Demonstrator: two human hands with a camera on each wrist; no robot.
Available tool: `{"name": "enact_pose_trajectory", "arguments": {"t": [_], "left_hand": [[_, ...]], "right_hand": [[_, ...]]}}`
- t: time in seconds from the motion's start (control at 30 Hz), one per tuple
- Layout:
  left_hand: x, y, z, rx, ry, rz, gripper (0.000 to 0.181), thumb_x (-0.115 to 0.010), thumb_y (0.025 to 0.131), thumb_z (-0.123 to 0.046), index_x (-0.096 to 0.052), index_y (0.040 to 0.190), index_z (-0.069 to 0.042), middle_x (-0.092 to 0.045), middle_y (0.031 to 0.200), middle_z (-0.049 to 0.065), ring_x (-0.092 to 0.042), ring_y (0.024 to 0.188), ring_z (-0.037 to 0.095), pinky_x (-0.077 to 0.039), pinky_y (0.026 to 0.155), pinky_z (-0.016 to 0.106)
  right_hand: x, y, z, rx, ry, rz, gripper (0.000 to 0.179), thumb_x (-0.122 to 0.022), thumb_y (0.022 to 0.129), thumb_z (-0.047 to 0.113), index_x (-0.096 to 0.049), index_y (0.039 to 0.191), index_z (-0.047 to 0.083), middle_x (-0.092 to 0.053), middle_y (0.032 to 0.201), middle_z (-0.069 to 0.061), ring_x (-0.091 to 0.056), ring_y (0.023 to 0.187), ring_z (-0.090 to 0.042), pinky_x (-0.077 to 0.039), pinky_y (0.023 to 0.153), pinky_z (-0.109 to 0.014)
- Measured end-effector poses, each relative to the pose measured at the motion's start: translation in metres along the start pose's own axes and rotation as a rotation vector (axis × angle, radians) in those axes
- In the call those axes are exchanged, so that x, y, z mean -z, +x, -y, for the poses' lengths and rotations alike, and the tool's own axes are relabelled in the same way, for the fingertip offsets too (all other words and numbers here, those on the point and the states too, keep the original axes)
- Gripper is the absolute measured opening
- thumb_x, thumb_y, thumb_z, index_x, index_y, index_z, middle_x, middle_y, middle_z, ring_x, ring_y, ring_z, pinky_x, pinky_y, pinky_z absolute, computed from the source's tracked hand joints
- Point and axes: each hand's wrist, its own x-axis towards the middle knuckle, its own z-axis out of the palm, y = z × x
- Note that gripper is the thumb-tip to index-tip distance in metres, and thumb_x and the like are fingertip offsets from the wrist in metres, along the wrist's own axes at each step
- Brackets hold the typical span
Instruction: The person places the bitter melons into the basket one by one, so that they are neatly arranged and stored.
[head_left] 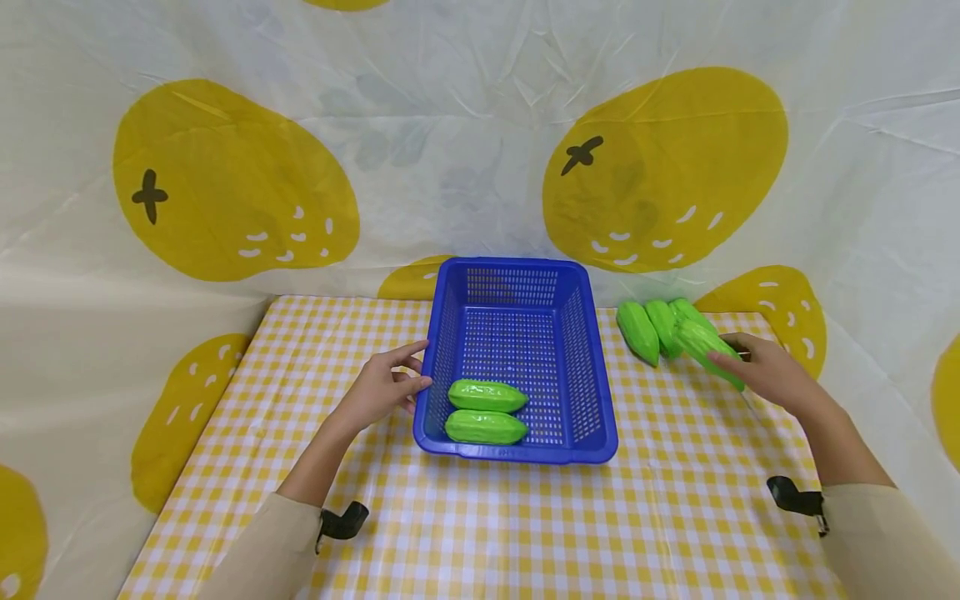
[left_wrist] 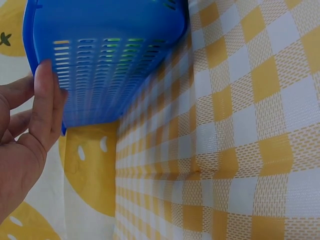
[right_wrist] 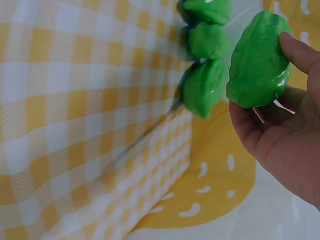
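Note:
A blue perforated basket (head_left: 517,452) stands in the middle of the table, with two green bitter melons (head_left: 487,396) lying side by side at its near left. My left hand (head_left: 382,385) is at the basket's left side. In the left wrist view, its extended fingers (left_wrist: 44,95) touch the outer wall just under the rim. On the right, my right hand (head_left: 776,375) grips another bitter melon (right_wrist: 260,60) between thumb and fingers, raised and tilted. Just beyond lie three more bitter melons (head_left: 638,332) in a close row, the rightmost partly hidden behind the held one.
A yellow-and-white checked cloth (head_left: 540,533) covers the table. Behind it hangs a pale curtain (head_left: 465,183) with large yellow fruit prints, close to the basket's far rim and the melon row.

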Motion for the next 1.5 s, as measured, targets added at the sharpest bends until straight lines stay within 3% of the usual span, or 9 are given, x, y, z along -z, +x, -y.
{"name": "enact_pose_trajectory", "arguments": {"t": [0.4, 1.03, 1.27, 1.5], "left_hand": [[-0.001, 0.0, 0.0, -0.006, 0.005, 0.002, 0.064, -0.069, 0.098, -0.004, -0.045, 0.157, -0.009, -0.058, 0.118, 0.021, -0.067, 0.073, 0.018, -0.066, 0.069, 0.055], [0.001, 0.0, 0.0, -0.004, -0.011, -0.007, 0.064, -0.069, 0.098, -0.004, -0.045, 0.157, -0.009, -0.057, 0.115, 0.02, -0.066, 0.071, 0.016, -0.065, 0.069, 0.057], [0.0, 0.001, -0.001, -0.008, -0.013, -0.01, 0.064, -0.069, 0.098, -0.003, -0.045, 0.157, -0.008, -0.057, 0.115, 0.02, -0.066, 0.071, 0.015, -0.064, 0.07, 0.06], [0.0, 0.0, -0.001, -0.004, -0.013, -0.001, 0.064, -0.069, 0.099, -0.003, -0.044, 0.157, -0.008, -0.057, 0.115, 0.02, -0.066, 0.072, 0.016, -0.065, 0.068, 0.056]], "right_hand": [[0.01, 0.017, 0.055, 0.059, -0.042, 0.039, 0.08, -0.05, 0.108, 0.05, -0.032, 0.155, -0.012, -0.037, 0.15, -0.042, -0.041, 0.132, -0.062, -0.047, 0.099, -0.074], [0.03, 0.05, 0.132, 0.23, -0.126, 0.055, 0.061, -0.059, 0.106, 0.04, -0.048, 0.149, -0.002, -0.053, 0.146, -0.029, -0.053, 0.13, -0.05, -0.052, 0.102, -0.066], [0.032, 0.064, 0.162, 0.246, -0.144, 0.109, 0.063, -0.062, 0.105, 0.041, -0.048, 0.15, -0.001, -0.052, 0.149, -0.026, -0.054, 0.132, -0.047, -0.054, 0.103, -0.062], [0.026, 0.08, 0.19, 0.332, -0.164, 0.151, 0.059, -0.065, 0.103, 0.04, -0.054, 0.146, 0.0, -0.06, 0.143, -0.022, -0.06, 0.127, -0.041, -0.056, 0.102, -0.057]]}}
